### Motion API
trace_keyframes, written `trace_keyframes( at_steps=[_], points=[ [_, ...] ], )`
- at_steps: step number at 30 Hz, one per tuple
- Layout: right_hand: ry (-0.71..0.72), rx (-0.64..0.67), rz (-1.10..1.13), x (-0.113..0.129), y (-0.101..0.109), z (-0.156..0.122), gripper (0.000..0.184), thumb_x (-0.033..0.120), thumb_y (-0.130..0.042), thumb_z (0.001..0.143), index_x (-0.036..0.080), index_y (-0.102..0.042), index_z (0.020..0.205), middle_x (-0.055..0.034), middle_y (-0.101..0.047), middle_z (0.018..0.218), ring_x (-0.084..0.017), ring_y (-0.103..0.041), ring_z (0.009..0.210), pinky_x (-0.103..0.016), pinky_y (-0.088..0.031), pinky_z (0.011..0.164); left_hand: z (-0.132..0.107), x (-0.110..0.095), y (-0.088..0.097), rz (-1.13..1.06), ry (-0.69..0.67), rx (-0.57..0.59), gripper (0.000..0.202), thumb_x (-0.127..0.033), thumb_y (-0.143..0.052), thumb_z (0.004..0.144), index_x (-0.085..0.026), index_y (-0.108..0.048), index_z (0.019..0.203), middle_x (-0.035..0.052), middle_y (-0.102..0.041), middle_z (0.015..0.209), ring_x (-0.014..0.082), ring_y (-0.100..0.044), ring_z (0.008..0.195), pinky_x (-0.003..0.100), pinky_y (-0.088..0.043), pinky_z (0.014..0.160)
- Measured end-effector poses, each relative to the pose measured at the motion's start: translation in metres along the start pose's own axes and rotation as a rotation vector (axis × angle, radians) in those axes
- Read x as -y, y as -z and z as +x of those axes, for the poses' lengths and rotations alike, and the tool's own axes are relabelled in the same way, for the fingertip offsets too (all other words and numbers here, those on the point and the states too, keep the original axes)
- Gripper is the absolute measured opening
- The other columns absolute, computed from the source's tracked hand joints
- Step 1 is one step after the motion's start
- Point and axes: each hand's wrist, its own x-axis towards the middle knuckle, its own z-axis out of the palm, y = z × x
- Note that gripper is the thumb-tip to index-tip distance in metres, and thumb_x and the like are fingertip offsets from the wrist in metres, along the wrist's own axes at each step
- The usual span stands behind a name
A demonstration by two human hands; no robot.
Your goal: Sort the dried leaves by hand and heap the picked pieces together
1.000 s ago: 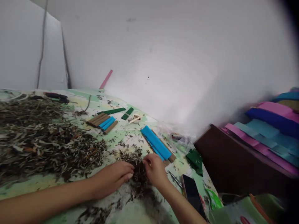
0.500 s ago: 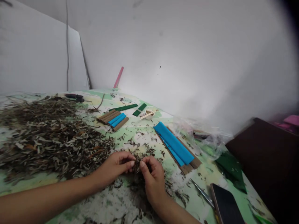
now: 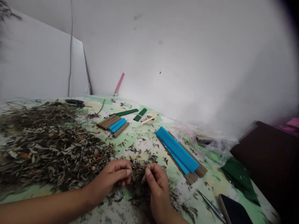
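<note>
- Fingers of our left hand (image 3: 118,175) and right hand (image 3: 159,186) pinch narrow; we can't tell whether they grip leaves.
- Leaves (image 3: 138,175) lie between them.
- A heap (image 3: 53,152) crowds our left.
- Rolls (image 3: 118,125) and blue strip (image 3: 178,150) lie beyond; phone (image 3: 234,210) right.
</note>
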Motion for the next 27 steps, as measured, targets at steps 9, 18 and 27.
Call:
trace_keyframes(
  at_steps=[9,18,27],
  points=[
    [0.117,0.138,-0.224,0.006,-0.002,-0.004,0.026,0.041,-0.049,0.084,0.019,-0.05,0.069,-0.0011,-0.046,0.071,-0.015,-0.043,0.069,-0.027,-0.034,0.062,-0.006,-0.007,-0.005,0.307,-0.086,-0.006,0.023,-0.038,-0.055,0.077,-0.016,-0.063,0.08,0.0023,-0.059,0.077,0.0172,-0.053,0.078,0.026,-0.04,0.07],
    [0.136,0.134,-0.229,0.007,0.001,-0.005,0.025,0.038,-0.047,0.085,0.019,-0.048,0.069,0.0005,-0.043,0.068,-0.014,-0.042,0.066,-0.026,-0.033,0.06,-0.008,-0.009,-0.005,0.377,-0.077,0.029,0.024,-0.038,-0.05,0.081,-0.017,-0.059,0.074,-0.0003,-0.056,0.071,0.0144,-0.05,0.071,0.024,-0.038,0.065],
    [0.185,0.125,-0.244,0.008,0.002,-0.006,0.023,0.033,-0.046,0.087,0.019,-0.048,0.069,0.0009,-0.044,0.068,-0.013,-0.043,0.065,-0.025,-0.033,0.059,-0.01,-0.011,-0.006,0.382,-0.109,-0.039,0.025,-0.039,-0.047,0.084,-0.018,-0.056,0.077,0.0002,-0.055,0.075,0.0157,-0.05,0.076,0.025,-0.04,0.07]
  ],
)
